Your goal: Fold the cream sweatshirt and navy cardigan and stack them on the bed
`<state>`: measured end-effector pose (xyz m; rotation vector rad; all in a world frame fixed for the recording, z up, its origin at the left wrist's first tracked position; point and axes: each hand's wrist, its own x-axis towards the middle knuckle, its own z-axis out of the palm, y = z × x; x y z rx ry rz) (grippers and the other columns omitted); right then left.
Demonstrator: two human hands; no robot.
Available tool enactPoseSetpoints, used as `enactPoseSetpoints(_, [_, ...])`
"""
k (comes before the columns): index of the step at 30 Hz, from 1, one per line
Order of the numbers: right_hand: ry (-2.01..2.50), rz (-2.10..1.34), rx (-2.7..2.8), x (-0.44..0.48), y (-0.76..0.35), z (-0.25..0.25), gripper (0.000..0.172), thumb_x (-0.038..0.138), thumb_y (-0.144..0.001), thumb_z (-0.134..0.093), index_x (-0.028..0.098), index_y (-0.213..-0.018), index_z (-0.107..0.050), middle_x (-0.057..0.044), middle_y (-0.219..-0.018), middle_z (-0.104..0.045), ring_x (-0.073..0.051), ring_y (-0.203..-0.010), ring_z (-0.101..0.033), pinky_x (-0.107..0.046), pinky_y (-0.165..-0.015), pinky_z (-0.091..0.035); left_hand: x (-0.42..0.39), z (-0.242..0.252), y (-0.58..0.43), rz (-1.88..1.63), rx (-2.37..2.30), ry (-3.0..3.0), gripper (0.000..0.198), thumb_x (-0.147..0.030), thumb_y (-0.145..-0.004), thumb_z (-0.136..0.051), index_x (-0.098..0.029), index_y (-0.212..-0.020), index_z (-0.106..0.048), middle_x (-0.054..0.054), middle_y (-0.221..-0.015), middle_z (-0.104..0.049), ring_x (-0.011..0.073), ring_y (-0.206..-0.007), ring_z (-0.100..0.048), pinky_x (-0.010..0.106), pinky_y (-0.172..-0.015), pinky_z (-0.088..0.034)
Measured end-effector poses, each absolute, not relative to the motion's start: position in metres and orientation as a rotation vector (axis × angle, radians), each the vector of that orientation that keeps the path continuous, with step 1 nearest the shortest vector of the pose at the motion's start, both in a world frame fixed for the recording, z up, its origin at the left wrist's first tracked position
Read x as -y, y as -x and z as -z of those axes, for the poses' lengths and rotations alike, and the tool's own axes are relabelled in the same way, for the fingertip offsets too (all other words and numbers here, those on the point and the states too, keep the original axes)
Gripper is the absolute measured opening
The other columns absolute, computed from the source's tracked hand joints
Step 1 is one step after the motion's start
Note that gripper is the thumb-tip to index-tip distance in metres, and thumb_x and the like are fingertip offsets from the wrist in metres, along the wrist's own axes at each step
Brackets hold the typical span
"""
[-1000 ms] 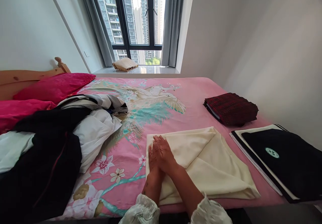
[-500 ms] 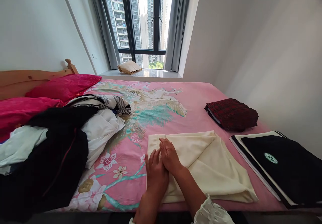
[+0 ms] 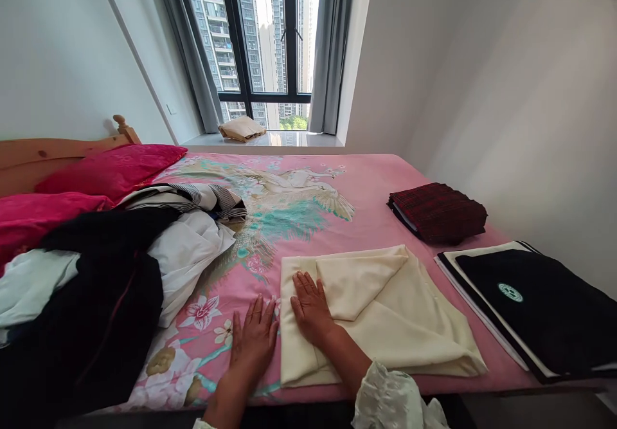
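A cream-coloured garment (image 3: 414,326) lies folded on the bed, with one flap turned over into a slanted fold. My right hand (image 3: 311,307) rests flat on its left part, fingers spread. Just left of the garment's edge, my left hand (image 3: 254,339) is over the pink bedsheet (image 3: 371,204), fingers stretched out and holding nothing. The two hands are apart.
To the right lie a stack of folded clothes with a black piece on top (image 3: 544,307) and a dark red plaid bundle (image 3: 438,213). Heaped at left are black clothes (image 3: 110,313), a white garment (image 3: 187,252) and a striped cloth (image 3: 193,196). Red pillows (image 3: 116,168) sit behind.
My left hand has moved left off the cream garment to the bedsheet. My right hand has come down flat and slightly left. The hands no longer overlap.
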<state>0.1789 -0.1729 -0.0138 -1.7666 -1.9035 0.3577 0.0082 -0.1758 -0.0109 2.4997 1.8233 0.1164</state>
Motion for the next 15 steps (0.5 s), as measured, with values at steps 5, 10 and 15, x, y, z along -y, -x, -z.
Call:
enactPoseSetpoints(5, [1.775, -0.31, 1.798, 0.173, -0.181, 0.016, 0.049, 0.03, -0.094, -0.03, 0.015, -0.141, -0.033, -0.006, -0.148, -0.03, -0.018, -0.139, -0.019, -0.043, -0.114, -0.013, 0.164, 0.006, -0.024, 0.026, -1.615, -2.585, 0.053, -0.03, -0.088, -0.032, -0.026, -0.141, -0.033, 0.006, -0.152, -0.019, 0.0241, -0.141, -0.012, 0.055, -0.11, 0.003])
enactPoseSetpoints(10, [1.711, -0.36, 1.725, 0.17, -0.181, 0.012, 0.048, 0.026, -0.093, -0.035, 0.016, -0.139, -0.036, -0.008, -0.146, -0.034, -0.019, -0.138, -0.022, -0.045, -0.114, -0.014, 0.158, 0.016, -0.042, -0.042, -1.601, -2.512, 0.06, -0.025, -0.083, -0.036, -0.016, -0.142, -0.029, 0.007, -0.152, -0.021, 0.025, -0.141, -0.014, 0.052, -0.113, 0.0])
enactPoseSetpoints(15, [1.611, -0.488, 1.506, 0.169, -0.199, -0.001, 0.044, 0.027, -0.095, -0.031, 0.014, -0.136, -0.041, -0.01, -0.143, -0.039, -0.016, -0.135, -0.03, -0.04, -0.112, -0.024, 0.162, 0.03, -0.068, -0.647, -1.504, -2.369, 0.056, -0.021, -0.088, -0.028, -0.02, -0.144, -0.025, 0.009, -0.143, -0.041, 0.0233, -0.134, -0.034, 0.048, -0.113, -0.018])
